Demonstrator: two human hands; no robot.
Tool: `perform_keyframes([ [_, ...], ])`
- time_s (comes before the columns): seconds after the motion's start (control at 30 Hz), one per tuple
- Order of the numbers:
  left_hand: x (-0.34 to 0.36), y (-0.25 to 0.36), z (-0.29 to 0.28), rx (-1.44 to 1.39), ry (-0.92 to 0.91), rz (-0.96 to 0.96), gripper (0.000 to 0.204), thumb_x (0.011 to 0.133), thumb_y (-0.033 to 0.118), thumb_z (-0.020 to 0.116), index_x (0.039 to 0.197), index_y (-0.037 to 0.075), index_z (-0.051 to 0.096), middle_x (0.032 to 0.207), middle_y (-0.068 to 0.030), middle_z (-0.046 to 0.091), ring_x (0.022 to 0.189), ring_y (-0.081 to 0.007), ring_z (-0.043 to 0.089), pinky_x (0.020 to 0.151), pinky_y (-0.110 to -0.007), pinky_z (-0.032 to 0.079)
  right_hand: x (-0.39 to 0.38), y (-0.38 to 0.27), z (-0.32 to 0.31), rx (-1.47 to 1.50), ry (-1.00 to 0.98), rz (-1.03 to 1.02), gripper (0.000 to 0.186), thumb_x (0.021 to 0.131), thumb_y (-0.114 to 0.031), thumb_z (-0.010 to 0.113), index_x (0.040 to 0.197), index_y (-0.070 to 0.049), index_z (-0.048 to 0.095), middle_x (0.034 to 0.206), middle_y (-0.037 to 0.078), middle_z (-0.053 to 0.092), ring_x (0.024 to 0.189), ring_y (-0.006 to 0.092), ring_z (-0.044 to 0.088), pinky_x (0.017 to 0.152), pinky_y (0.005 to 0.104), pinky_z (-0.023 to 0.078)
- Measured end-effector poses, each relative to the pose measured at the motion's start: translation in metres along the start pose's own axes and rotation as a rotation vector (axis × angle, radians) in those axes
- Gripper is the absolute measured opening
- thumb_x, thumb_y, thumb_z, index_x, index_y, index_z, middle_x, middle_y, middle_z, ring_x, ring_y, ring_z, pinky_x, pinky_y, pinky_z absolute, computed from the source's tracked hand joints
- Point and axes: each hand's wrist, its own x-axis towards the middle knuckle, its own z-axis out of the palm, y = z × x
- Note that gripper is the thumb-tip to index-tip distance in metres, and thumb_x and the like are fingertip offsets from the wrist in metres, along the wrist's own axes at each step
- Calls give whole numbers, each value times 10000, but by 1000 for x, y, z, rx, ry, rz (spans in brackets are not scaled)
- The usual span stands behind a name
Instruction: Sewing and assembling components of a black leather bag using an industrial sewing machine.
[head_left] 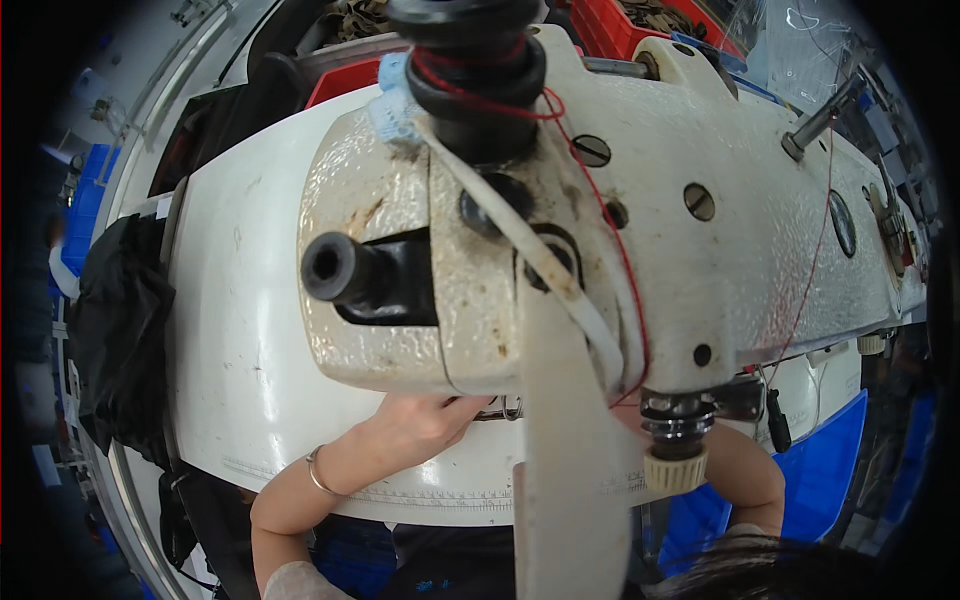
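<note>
A white sewing machine [640,180] fills the middle of the view and covers the work under its head. My left hand [425,428] reaches in below the front of the machine head. Its visible fingers are bent together beside a small metal part [502,408]; the fingertips, and whatever lies in them, are hidden. My right forearm [742,468] comes in from the other side, behind the tension knob [675,468]. The machine and a pale upright strip [572,450] hide most of my right hand, fingers included. Red thread [622,255] runs down the machine's front to the tension discs.
The white machine table [235,300] has a ruler scale along its near edge. Black cloth [118,340] hangs at the left end. A blue bin [825,465] stands at the lower right. Red bins [610,30] with brown pieces are at the back.
</note>
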Motion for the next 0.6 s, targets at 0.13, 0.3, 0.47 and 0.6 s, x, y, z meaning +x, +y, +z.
perform_keyframes([
  [0.13, 13, 9, -10, -43, 63, 37, 305, 621, -44, 652, 923, -11, 677, 942, -123, 645, 820, -268, 627, 694, -353, 518, 1, -1, -9, 8, -9, 4, 123, 788, -132, 584, 853, -49, 646, 735, 64, 592, 641, 172, 614, 466, 321, 492],
  [0.3, 15, 11, -19, 61, 42, 98, 337, 619, -27, 667, 955, 0, 678, 961, -108, 640, 858, -275, 620, 731, -379, 509, 9, 1, -7, 60, 8, 8, 146, 799, -154, 594, 902, -68, 652, 720, 71, 604, 642, 180, 625, 466, 337, 493],
  [0.47, 21, 16, -15, 66, 87, 151, 315, 629, -1, 674, 945, 3, 673, 957, -113, 626, 872, -287, 610, 745, -406, 496, 2, 1, -7, 66, 10, 25, 168, 808, -171, 602, 941, -84, 656, 707, 77, 614, 644, 185, 634, 466, 350, 494],
  [0.6, 28, 6, -19, 167, 78, 87, 154, 667, 42, 668, 816, 10, 644, 839, -117, 602, 783, -306, 600, 690, -406, 492, 0, 7, 7, 216, 143, 157, 263, 678, -184, 673, 933, -119, 665, 686, 69, 611, 577, 214, 625, 437, 383, 477],
])
